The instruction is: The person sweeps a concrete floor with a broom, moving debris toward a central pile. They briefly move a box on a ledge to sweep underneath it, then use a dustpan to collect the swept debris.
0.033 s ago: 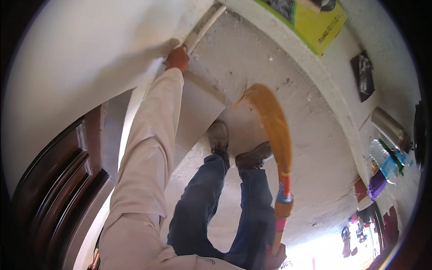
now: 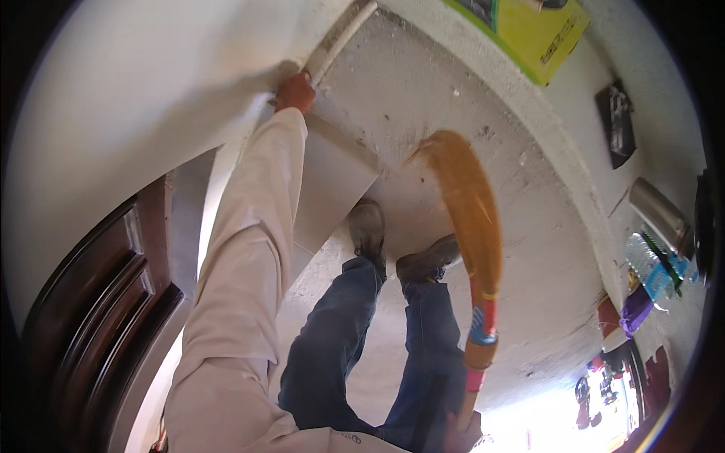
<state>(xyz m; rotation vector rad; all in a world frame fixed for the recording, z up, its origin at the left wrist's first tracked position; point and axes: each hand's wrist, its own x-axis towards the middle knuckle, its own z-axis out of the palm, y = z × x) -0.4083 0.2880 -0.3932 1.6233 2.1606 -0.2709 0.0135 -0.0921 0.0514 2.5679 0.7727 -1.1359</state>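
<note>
A soft broom (image 2: 470,211) with golden-brown bristles curves upward at the right of the middle. Its binding is a colourful red and blue band, and my right hand (image 2: 462,432) is closed round the handle at the lower edge. The bristle tips, slightly blurred, hover over or brush the grey floor; I cannot tell which. My left arm reaches far forward, and my left hand (image 2: 295,92) is closed against the base of the white wall, beside the end of a pale pipe-like strip (image 2: 343,41). What its fingers hold, if anything, is hidden.
Pale floor tiles (image 2: 332,174) lie beside my shoes (image 2: 368,230). A dark wooden door (image 2: 91,302) stands at the left. Along the right ledge are a yellow-green box (image 2: 540,41), a black packet (image 2: 617,124), a metal cylinder (image 2: 661,215), a plastic bottle (image 2: 642,257) and a purple cloth (image 2: 636,311).
The broom's bristles have swung a little to the right, with the handle shifting slightly right too. My left hand stays at nearly the same spot by the wall.
</note>
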